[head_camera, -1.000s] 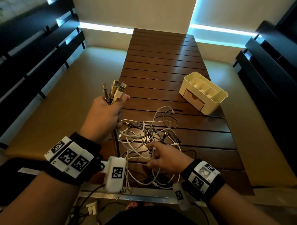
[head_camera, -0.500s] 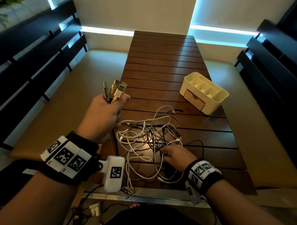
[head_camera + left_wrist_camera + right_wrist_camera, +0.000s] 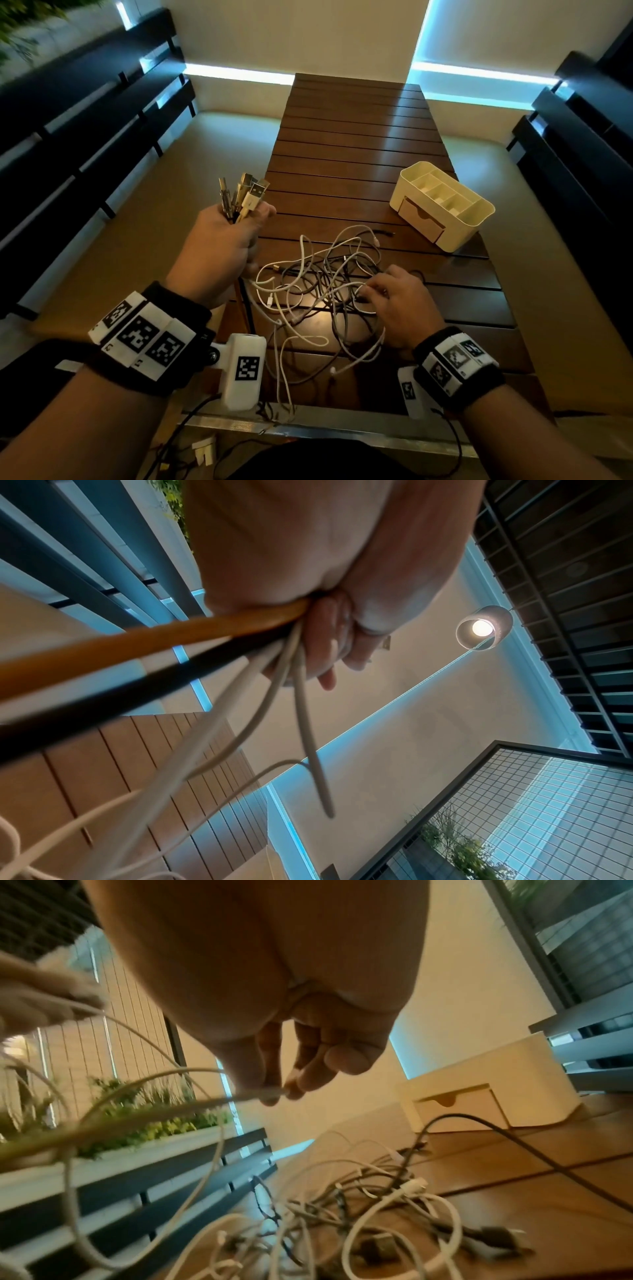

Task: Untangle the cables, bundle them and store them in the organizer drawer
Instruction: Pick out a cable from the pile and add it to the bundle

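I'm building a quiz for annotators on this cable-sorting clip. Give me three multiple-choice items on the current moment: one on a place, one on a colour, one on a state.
1. Where does the cream plastic organizer box stand on the slatted wooden table?
A. far right side
B. near left corner
C. under the cable pile

2. What colour is the thickest cable leaving the left fist?
A. blue
B. orange
C. green

3. What state is the organizer's small drawer in?
A. removed
B. pulled fully open
C. closed

Answers:
1 A: the organizer box sits right of and beyond the tangled cable pile on the table.
2 B: the left wrist view shows an orange cable leaving the left hand.
3 C: the drawer front lies flush with the box.
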The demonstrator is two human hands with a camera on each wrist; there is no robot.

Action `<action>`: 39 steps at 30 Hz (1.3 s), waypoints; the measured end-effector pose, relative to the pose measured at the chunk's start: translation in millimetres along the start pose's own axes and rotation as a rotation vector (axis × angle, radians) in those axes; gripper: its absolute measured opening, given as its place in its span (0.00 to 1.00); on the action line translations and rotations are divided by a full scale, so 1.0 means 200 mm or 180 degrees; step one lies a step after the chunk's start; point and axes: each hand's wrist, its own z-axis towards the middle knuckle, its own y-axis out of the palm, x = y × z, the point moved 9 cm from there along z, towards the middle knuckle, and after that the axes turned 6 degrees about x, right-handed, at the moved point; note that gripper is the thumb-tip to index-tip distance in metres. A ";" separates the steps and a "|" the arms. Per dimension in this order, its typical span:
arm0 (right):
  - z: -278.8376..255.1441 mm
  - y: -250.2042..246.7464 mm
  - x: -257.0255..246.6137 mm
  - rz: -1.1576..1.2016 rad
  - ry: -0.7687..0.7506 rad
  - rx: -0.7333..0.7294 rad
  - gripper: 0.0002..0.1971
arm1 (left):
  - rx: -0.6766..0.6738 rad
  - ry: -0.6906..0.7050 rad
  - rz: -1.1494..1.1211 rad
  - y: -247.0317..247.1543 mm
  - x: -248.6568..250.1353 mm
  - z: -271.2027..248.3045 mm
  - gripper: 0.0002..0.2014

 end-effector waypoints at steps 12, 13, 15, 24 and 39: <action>-0.37 0.20 -0.09 -0.0325 0.0206 -0.2824 0.08 | -0.0256 0.0104 -0.0003 0.16 0.04 0.02 0.12; -0.41 0.21 -0.05 -0.0573 0.0222 -0.3029 0.09 | -0.0272 0.0092 0.0009 0.16 0.04 0.02 0.13; -0.49 0.23 0.01 -0.0879 0.0317 -0.3477 0.11 | -0.0309 0.0055 0.0017 0.16 0.04 0.02 0.13; -0.42 0.12 0.03 -0.1505 0.0596 -0.3438 0.26 | -0.0305 0.0059 0.0011 0.12 0.04 0.03 0.12; -0.14 0.21 -0.50 0.1348 -0.0133 -0.1827 0.40 | -0.0450 -0.0256 -0.0241 0.13 -0.01 -0.07 0.11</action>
